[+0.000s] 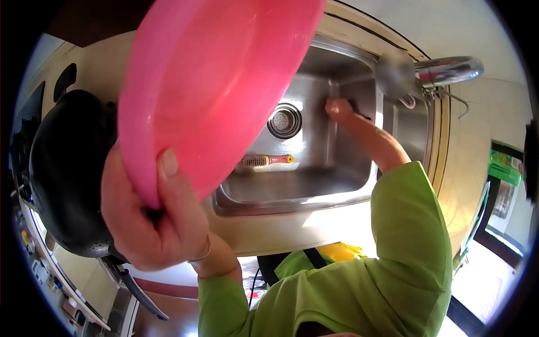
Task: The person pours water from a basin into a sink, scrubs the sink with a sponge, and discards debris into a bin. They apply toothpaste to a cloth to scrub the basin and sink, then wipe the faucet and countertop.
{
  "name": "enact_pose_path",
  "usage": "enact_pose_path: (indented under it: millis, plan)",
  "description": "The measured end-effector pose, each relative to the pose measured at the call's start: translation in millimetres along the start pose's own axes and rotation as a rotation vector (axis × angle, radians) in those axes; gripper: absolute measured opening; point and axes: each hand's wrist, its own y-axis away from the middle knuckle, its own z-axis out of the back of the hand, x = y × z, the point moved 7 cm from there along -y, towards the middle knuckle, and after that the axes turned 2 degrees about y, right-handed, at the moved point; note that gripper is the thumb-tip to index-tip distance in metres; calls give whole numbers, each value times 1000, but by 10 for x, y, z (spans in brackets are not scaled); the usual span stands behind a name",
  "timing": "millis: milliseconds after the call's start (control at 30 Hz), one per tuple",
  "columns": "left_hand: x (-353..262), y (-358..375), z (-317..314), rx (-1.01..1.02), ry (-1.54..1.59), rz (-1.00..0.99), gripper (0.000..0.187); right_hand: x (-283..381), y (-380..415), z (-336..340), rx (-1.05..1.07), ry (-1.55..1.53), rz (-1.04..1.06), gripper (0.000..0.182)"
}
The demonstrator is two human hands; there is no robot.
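My left hand [157, 219] grips the rim of a pink plastic basin [208, 95], thumb on its inner side. The basin is tilted up over the left part of a steel sink [303, 188]. My right hand [339, 109] reaches into the sink near its right wall, fingers closed; what they hold, if anything, is too small to make out. A scrub brush [268, 160] with a red and yellow handle lies on the sink floor, below the round drain strainer [284, 121].
A chrome faucet [449, 70] stands at the right, beside a smaller basin [412, 129]. At the left is a large black wok [73, 174] with a handle. The pale counter edge [269, 233] runs in front of the sink.
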Motion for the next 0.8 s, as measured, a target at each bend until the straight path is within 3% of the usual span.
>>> enact_pose_path:
  millis: [33,100,133,200,233,300,333,400,467,500,533,567,633,667,700,733,800]
  plan:
    - [-17,9,-29,1,-11,-2,30,-11,-155,63,-13,336,113,12]
    - [34,42,-23,-133,150,138,33,-26,-445,418,25,433,393,10]
    - [32,46,-49,-127,149,127,33,7,-477,367,19,424,387,10]
    - [-15,60,12,-167,40,61,34,-129,-471,304,-7,272,-52,12]
    - [-34,61,16,-170,32,14,34,-48,-428,229,-4,260,-70,12]
    - [-47,66,15,-170,3,-29,34,-114,-288,184,-246,-6,-518,19]
    - [-58,63,40,-180,-40,-59,34,-10,-217,187,-473,-25,-569,22]
    - [-68,50,54,-182,-47,-104,34,65,-192,160,-684,-265,-780,22]
    - [-91,59,67,-170,-66,-141,34,142,-304,116,-754,-727,-945,22]
    - [-96,66,76,-185,-33,-140,34,304,-345,278,-773,-636,-853,22]
    - [-99,66,87,-206,1,-139,34,405,-392,227,-814,-826,-904,23]
    - [-98,69,100,-209,3,-144,34,562,-510,283,-749,-799,-767,25]
    - [-95,96,188,-297,-65,-139,35,889,-636,505,-642,-1191,-682,25]
    - [-130,100,155,-291,-63,-148,35,1146,-792,627,-744,-884,-394,25]
    - [-167,114,156,-342,-65,-140,35,1340,-912,751,-617,-1082,-316,26]
    - [-188,138,173,-396,-69,-131,35,1580,-995,905,-706,-1009,-106,27]
    - [-163,96,213,-363,-87,-188,34,1747,-1117,919,-678,-923,159,28]
